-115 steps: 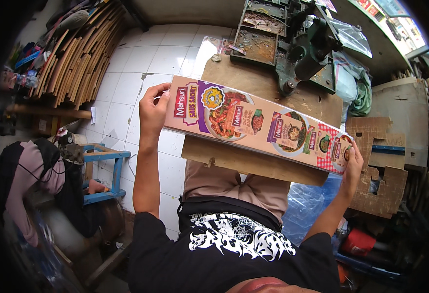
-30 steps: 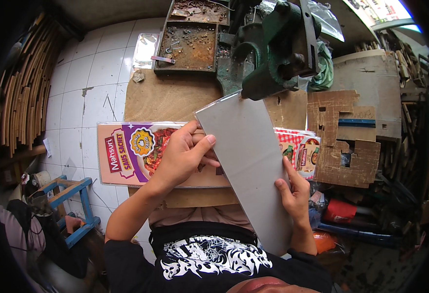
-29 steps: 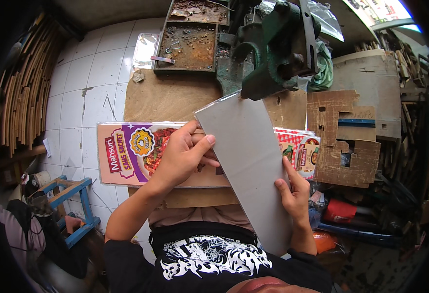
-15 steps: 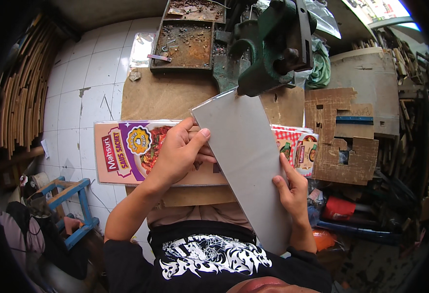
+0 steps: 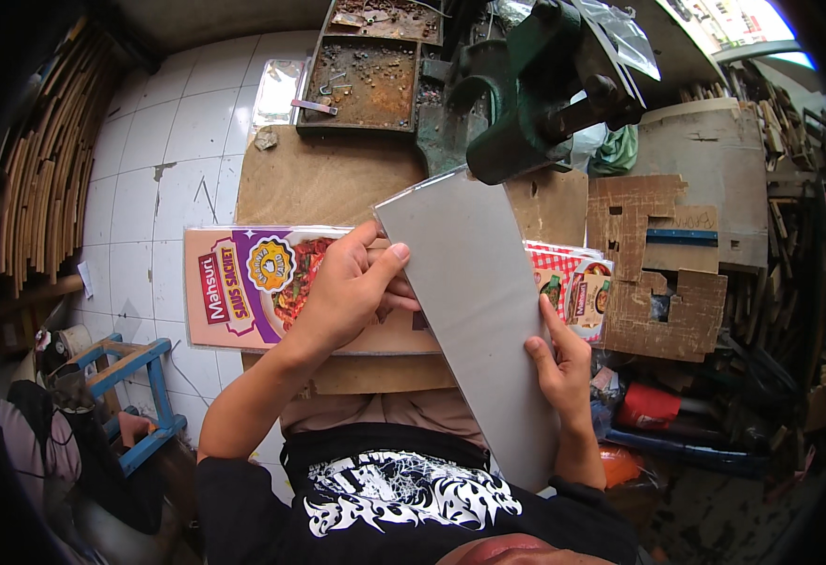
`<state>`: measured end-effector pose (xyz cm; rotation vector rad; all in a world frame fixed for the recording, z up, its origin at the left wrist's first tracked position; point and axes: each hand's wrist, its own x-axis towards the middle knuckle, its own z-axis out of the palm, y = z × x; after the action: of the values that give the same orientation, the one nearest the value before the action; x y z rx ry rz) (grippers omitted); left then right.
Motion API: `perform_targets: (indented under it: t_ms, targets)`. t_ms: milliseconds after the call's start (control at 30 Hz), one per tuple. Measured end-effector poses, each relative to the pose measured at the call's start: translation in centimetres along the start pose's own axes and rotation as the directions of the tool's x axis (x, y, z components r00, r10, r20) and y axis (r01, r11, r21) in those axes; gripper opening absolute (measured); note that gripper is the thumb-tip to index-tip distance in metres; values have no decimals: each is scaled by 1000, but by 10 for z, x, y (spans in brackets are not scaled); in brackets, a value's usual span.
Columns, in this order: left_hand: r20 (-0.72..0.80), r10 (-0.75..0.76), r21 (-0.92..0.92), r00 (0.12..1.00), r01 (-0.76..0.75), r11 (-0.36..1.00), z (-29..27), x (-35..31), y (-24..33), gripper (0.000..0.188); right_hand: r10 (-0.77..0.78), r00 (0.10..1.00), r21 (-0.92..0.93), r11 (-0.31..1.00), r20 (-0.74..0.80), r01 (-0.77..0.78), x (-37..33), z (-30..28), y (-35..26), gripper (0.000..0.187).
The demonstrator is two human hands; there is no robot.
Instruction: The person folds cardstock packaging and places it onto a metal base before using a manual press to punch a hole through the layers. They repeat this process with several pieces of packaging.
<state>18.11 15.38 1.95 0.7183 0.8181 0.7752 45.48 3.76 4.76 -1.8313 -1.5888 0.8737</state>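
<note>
A long grey panel (image 5: 479, 311) is tilted in front of me, its far end under the head of a green machine (image 5: 516, 122). My left hand (image 5: 356, 282) grips its left edge, thumb on the grey face and fingers underneath. On its right edge my right hand (image 5: 561, 367) holds it between thumb and fingers. Beneath lies a stack of printed display boards (image 5: 234, 292), with a purple and peach design showing at the left and a red checked part at the right. The panel and my left hand hide the stack's middle.
The stack rests on a wooden board (image 5: 328, 179). Beyond it is a rusty parts tray (image 5: 366, 85) with small metal bits. Worn cardboard (image 5: 657, 320) lies to the right, a blue stool frame (image 5: 144, 405) stands at lower left, and brown sheets (image 5: 41, 160) lean at far left.
The view has shifted slightly, so the machine and tray sit a little farther right. Both hands keep their hold on the grey panel, which has hardly moved.
</note>
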Motion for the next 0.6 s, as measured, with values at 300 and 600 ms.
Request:
perform_targets:
  t_ms: [300, 600]
  targets:
    - [1, -12, -23, 1000, 12, 1000, 1, -1, 1, 33, 14, 1000, -33, 999, 10, -13, 1, 0, -4, 52]
    - [-6, -3, 21, 1000, 3, 1000, 1, -3, 3, 30, 36, 999, 34, 999, -15, -35, -6, 5, 2, 49]
